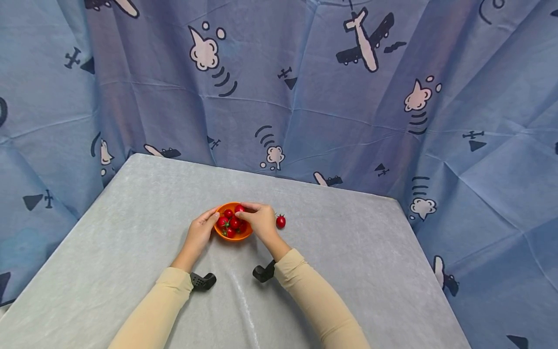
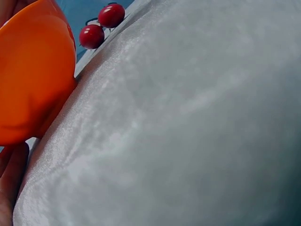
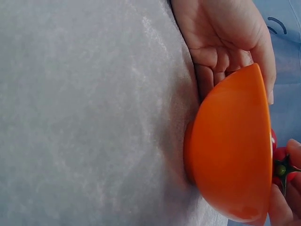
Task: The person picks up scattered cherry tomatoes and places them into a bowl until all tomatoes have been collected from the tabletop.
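An orange bowl (image 1: pixel 233 239) stands on the table with several red cherry tomatoes (image 1: pixel 234 223) inside. My left hand (image 1: pixel 200 235) holds it at the left side, the thumb over the rim and the other fingers against the outer wall, as the right wrist view shows. Over the far right part of the bowl, my right hand (image 1: pixel 262 223) pinches a cherry tomato (image 3: pixel 281 169) with a green star-shaped stem, right at the rim. Just right of that hand lies a loose cherry tomato (image 1: pixel 281 221). Two loose tomatoes (image 2: pixel 91 36) show beyond the bowl in the left wrist view.
A pale grey cloth covers the table (image 1: pixel 174 194). Behind it and at the sides hangs a blue curtain (image 1: pixel 261 72) printed with airplanes and clouds. Black wrist devices (image 1: pixel 203 281) stick out by both beige sleeves (image 1: pixel 152 310).
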{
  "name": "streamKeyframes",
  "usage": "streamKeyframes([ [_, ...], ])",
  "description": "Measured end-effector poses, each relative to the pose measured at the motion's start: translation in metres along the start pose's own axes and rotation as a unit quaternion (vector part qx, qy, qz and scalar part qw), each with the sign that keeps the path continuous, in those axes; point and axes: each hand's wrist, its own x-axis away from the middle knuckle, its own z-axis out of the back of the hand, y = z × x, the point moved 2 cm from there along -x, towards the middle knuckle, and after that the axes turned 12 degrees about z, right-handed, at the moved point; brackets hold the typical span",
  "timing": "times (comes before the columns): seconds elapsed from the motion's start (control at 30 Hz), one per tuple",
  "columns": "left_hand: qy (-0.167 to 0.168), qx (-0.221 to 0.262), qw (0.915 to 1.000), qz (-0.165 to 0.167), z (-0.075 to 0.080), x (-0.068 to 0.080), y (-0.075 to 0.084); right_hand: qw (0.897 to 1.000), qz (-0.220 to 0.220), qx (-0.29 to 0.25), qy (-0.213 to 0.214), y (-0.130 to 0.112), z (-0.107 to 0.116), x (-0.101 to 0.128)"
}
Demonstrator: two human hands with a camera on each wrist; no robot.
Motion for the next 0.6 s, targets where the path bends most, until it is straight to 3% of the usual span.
streamKeyframes([
  [0.6, 0.000, 0.002, 1.0000, 0.005, 0.0005, 0.0009, 0.0011, 1.000, 0.001, 0.003, -0.005, 0.0021, -0.0045, -0.0022],
])
